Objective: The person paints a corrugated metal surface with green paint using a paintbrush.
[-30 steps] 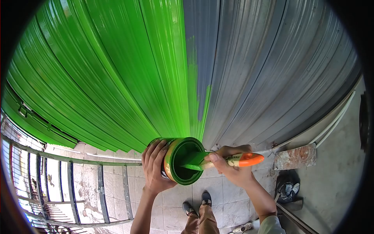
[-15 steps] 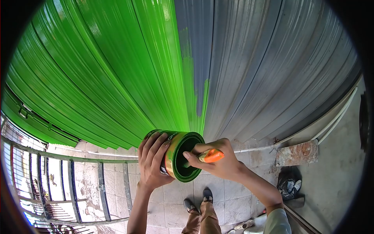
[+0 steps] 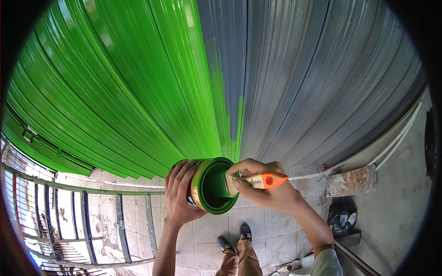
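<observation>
My left hand (image 3: 181, 193) is wrapped round the side of a paint can (image 3: 198, 186), whose mouth tilts toward me and to the right. Green paint coats its inner wall and rim. In my right hand (image 3: 264, 184) is a paintbrush (image 3: 255, 181) with a pale wooden handle and an orange end, gripped near its base. The green-covered bristles are at the can's mouth, against the inside of the rim. Ahead stands a ribbed metal shutter, bright green on the left part (image 3: 124, 83) and grey on the right part (image 3: 294, 78), with uneven green strokes where they meet.
A metal railing (image 3: 85, 225) stands at the lower left. On the right are a worn brick block (image 3: 351, 181), a black plastic bag (image 3: 341, 215) and white pipes (image 3: 399, 133) along the wall. My shoes (image 3: 245, 231) stand on the tiled floor (image 3: 202, 248).
My right hand has moved slightly right and drawn the paintbrush partly out of the can, turning its handle more sideways. More of the handle and bristles shows now.
</observation>
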Action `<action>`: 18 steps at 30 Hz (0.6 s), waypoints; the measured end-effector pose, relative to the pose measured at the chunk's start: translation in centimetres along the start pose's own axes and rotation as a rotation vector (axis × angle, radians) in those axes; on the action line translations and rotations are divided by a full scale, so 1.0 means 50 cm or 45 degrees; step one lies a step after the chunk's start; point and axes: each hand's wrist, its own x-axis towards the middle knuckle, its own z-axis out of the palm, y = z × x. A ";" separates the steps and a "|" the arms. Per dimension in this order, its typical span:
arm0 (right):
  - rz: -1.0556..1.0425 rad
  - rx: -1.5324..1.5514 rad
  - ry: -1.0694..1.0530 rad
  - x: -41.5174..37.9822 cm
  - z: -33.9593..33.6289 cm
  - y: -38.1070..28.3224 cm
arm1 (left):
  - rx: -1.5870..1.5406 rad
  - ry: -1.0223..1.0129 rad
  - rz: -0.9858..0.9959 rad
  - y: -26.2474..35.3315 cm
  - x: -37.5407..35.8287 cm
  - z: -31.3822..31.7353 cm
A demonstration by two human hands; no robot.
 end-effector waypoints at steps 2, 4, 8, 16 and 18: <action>0.055 -0.038 -0.059 -0.018 -0.010 0.005 | -0.002 -0.004 -0.037 -0.001 -0.004 0.001; 0.097 -0.142 -0.150 -0.032 -0.017 0.009 | 0.010 -0.007 -0.086 -0.008 -0.021 0.011; -0.005 0.000 -0.177 -0.058 0.000 0.080 | 0.028 -0.047 -0.111 -0.021 -0.053 0.040; 0.406 0.859 -0.058 -0.131 0.028 0.176 | -0.035 -0.123 -0.302 -0.013 -0.089 0.089; 0.326 0.942 0.127 -0.159 0.058 0.218 | -0.087 -0.080 -0.359 -0.010 -0.096 0.104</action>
